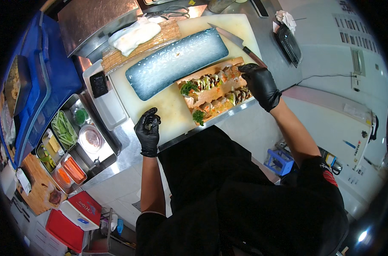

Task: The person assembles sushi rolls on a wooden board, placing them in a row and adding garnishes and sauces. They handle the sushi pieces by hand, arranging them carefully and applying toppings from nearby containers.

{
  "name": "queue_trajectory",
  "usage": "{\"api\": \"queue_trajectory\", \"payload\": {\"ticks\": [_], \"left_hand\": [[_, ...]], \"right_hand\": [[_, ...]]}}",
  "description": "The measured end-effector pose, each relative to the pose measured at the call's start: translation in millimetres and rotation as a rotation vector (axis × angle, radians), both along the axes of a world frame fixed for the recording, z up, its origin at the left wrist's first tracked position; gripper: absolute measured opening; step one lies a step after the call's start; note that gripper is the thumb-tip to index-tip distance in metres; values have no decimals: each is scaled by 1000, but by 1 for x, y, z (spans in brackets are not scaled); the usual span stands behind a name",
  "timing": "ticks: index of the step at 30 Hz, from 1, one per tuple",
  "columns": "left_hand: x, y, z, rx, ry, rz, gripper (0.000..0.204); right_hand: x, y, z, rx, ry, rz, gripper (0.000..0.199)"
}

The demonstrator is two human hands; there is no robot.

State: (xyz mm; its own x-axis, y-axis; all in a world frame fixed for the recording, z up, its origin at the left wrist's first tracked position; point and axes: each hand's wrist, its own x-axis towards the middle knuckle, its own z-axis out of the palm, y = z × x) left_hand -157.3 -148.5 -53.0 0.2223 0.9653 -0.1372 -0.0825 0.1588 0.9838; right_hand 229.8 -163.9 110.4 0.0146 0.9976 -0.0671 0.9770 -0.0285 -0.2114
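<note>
A wooden serving board carries two rows of dressed sushi roll pieces. The far row and the near row each have green leafy garnish at the left end. My right hand, in a black glove, is at the board's right end, its bent fingertips close together at the far row's last pieces. What they pinch, if anything, is hidden. My left hand, also black-gloved, hovers by the cutting board's front edge, fingers loosely curled and apart, nothing seen in it.
Behind the rolls lies a long blue-white plate. A knife rests at the right, its handle near my right hand. A bamboo mat with a white cloth is farther back. Ingredient containers and a white tray stand left.
</note>
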Motion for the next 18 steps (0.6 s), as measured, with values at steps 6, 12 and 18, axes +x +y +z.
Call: {"api": "queue_trajectory", "payload": {"ticks": [6,12,18], "left_hand": [[-3,0,-6,26,13,-16,28],[-3,1,-3,48,27,-51,31],[-4,1,-1,62,68,-65,30]], "right_hand": [[-21,11,9,0,89,34,21],[-28,9,-6,-98,63,12,28],[-34,14,2,-82,60,6,27]]}}
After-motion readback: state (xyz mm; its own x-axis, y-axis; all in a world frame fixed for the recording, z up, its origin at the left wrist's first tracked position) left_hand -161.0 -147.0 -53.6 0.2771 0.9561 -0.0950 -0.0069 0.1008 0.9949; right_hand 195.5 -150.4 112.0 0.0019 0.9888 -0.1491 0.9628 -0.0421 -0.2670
